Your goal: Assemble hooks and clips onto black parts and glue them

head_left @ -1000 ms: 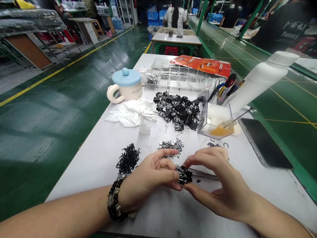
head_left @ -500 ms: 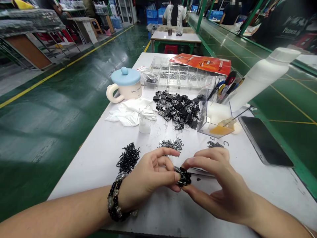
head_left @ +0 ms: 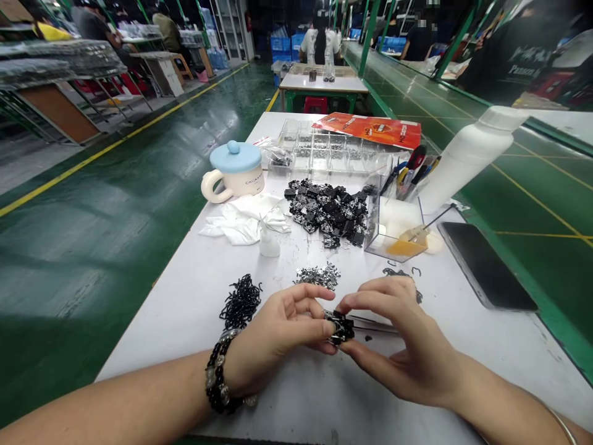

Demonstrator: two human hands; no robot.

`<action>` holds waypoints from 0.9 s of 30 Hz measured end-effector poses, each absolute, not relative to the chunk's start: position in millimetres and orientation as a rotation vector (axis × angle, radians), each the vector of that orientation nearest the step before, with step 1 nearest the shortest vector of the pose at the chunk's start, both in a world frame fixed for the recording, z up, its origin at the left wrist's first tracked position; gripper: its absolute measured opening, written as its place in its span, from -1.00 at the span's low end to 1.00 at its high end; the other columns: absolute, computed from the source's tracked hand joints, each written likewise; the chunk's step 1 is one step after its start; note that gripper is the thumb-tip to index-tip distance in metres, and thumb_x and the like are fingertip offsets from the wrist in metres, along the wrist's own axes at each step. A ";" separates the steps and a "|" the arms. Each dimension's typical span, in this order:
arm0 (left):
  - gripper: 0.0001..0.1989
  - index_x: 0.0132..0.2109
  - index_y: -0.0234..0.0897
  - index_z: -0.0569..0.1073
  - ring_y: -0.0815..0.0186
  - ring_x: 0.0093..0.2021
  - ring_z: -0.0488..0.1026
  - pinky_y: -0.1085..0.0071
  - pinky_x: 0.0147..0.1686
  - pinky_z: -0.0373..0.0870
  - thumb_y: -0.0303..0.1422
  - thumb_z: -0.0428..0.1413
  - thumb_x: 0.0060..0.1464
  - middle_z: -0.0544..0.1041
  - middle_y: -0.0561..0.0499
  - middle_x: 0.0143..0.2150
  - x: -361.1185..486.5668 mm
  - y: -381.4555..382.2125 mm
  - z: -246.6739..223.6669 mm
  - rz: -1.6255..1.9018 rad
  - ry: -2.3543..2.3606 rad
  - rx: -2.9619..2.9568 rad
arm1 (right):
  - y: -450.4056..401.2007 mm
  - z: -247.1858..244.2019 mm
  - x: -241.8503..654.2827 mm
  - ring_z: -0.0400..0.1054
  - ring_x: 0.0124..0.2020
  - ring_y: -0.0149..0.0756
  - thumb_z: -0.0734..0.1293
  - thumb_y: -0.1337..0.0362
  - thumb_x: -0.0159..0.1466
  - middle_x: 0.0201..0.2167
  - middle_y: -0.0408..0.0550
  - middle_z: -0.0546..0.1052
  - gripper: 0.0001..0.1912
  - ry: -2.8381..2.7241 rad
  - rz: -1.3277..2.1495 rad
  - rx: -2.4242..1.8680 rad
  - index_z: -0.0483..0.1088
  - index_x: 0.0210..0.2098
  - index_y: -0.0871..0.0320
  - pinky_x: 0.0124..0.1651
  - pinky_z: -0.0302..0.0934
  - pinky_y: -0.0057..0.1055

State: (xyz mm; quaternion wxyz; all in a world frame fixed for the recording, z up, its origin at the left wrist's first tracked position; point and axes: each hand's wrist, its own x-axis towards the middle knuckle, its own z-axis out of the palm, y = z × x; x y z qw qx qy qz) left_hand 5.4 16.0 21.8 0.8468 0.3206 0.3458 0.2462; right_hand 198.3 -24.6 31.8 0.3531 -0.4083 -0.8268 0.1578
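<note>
A small black part with metal pieces [head_left: 341,327] is pinched between the thumb and fingers of my left hand [head_left: 282,327], a little above the white table. My right hand [head_left: 407,340] is closed on the right end of the same part, with thumb below and forefinger above. A thin metal tool, perhaps tweezers [head_left: 373,324], shows behind my right fingers; whether they touch it I cannot tell. Beyond the hands lie a small pile of silvery metal pieces [head_left: 319,276], a pile of black bent pieces [head_left: 241,301] and some dark curved bits [head_left: 393,272].
A heap of similar black parts [head_left: 327,210] lies mid-table. Around it stand a lidded mug [head_left: 238,173], white cloth [head_left: 241,219], small dropper bottle [head_left: 269,241], clear compartment box [head_left: 319,148], tool holder [head_left: 396,228] and white bottle [head_left: 467,161]. A phone [head_left: 486,266] lies right.
The view has tilted up and shifted slightly, so the table items sit lower and a little left. Both hands keep hold of the black part, almost unchanged.
</note>
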 end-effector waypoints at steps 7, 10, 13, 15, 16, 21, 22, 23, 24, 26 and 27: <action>-0.72 -0.11 -0.37 0.42 0.42 -0.39 0.46 0.46 -0.31 0.46 -0.48 0.20 -0.03 0.46 0.03 -0.36 3.9 13.1 23.2 0.556 0.590 0.578 | -20.9 31.9 200.3 0.26 -0.17 -0.27 0.33 0.44 0.19 -0.19 -0.07 0.40 -0.60 -2.002 0.604 -1.000 0.18 -0.01 0.12 -0.11 0.07 -0.21; -0.76 -0.14 -0.38 0.40 0.41 -0.34 0.46 0.46 -0.28 0.44 -0.50 0.18 -0.01 0.50 -0.05 -0.26 3.8 11.0 24.8 0.545 0.474 0.526 | -22.4 31.0 198.5 0.27 -0.15 -0.26 0.33 0.40 0.21 -0.17 -0.06 0.39 -0.61 -1.842 0.820 -0.959 0.19 -0.01 0.06 -0.10 0.17 -0.21; -0.78 -0.21 -0.32 0.37 0.37 -0.28 0.48 0.46 -0.30 0.41 -0.48 0.21 -0.03 0.52 -0.11 -0.17 4.3 8.7 24.5 0.546 0.387 0.514 | -25.9 30.3 194.5 0.29 -0.15 -0.27 0.32 0.40 0.23 -0.16 -0.07 0.38 -0.63 -1.728 0.994 -0.887 0.19 -0.01 0.03 -0.11 0.25 -0.27; -0.78 -0.26 -0.30 0.35 0.34 -0.22 0.49 0.48 -0.29 0.38 -0.48 0.24 -0.06 0.53 -0.11 -0.18 4.8 7.5 24.0 0.556 0.360 0.508 | -27.8 30.3 193.2 0.30 -0.15 -0.29 0.31 0.40 0.23 -0.17 -0.07 0.37 -0.62 -1.705 1.057 -0.844 0.18 -0.01 0.01 -0.12 0.27 -0.31; -0.77 -0.29 -0.30 0.34 0.33 -0.19 0.48 0.47 -0.26 0.37 -0.49 0.25 -0.07 0.54 -0.09 -0.20 5.0 7.1 23.9 0.564 0.358 0.502 | -28.1 30.7 193.6 0.30 -0.15 -0.29 0.31 0.39 0.23 -0.18 -0.08 0.37 -0.62 -1.712 1.076 -0.844 0.18 -0.01 0.00 -0.12 0.27 -0.33; -0.71 -0.30 -0.31 0.34 0.37 -0.25 0.48 0.45 -0.20 0.32 -0.48 0.30 -0.15 0.53 -0.05 -0.25 6.4 6.1 24.3 0.582 0.371 0.505 | -16.7 37.1 205.6 0.21 0.00 -0.22 0.32 0.14 0.22 -0.05 -0.04 0.30 -0.63 -1.883 0.991 -0.964 0.18 -0.02 0.01 0.01 0.22 -0.28; -0.70 -0.29 -0.31 0.35 0.37 -0.28 0.48 0.44 -0.21 0.32 -0.46 0.31 -0.16 0.53 -0.05 -0.25 6.6 5.9 24.2 0.578 0.374 0.520 | -11.7 38.9 208.4 0.20 0.01 -0.21 0.29 0.09 0.24 -0.05 -0.04 0.30 -0.68 -1.916 0.920 -0.989 0.19 -0.06 0.01 -0.01 0.24 -0.27; -0.69 -0.29 -0.32 0.35 0.37 -0.29 0.47 0.44 -0.22 0.32 -0.45 0.32 -0.17 0.53 -0.06 -0.25 6.6 5.7 23.8 0.571 0.382 0.533 | -6.3 40.4 210.7 0.21 -0.01 -0.22 0.25 0.09 0.26 -0.07 -0.05 0.30 -0.73 -1.939 0.844 -1.018 0.19 -0.09 0.02 -0.06 0.26 -0.28; -0.68 -0.29 -0.32 0.36 0.36 -0.28 0.47 0.43 -0.22 0.32 -0.44 0.32 -0.18 0.53 -0.07 -0.25 6.6 5.4 23.3 0.564 0.394 0.546 | -0.7 41.7 212.2 0.23 -0.06 -0.25 0.22 0.12 0.29 -0.11 -0.05 0.32 -0.78 -1.955 0.775 -1.065 0.19 -0.12 0.03 -0.11 0.27 -0.30; -0.66 -0.28 -0.34 0.37 0.36 -0.29 0.47 0.43 -0.22 0.32 -0.44 0.34 -0.21 0.53 -0.09 -0.24 6.4 4.4 21.9 0.536 0.418 0.574 | 9.7 43.3 212.6 0.26 -0.16 -0.29 0.21 0.26 0.30 -0.17 -0.06 0.34 -0.87 -1.992 0.667 -1.188 0.21 -0.15 0.06 -0.16 0.25 -0.31; -0.65 -0.28 -0.34 0.37 0.37 -0.29 0.46 0.44 -0.23 0.32 -0.44 0.34 -0.22 0.53 -0.09 -0.24 6.2 3.7 20.8 0.520 0.425 0.587 | 14.3 43.6 211.6 0.25 -0.19 -0.30 0.22 0.33 0.28 -0.18 -0.06 0.34 -0.88 -2.020 0.628 -1.253 0.24 -0.17 0.08 -0.16 0.24 -0.29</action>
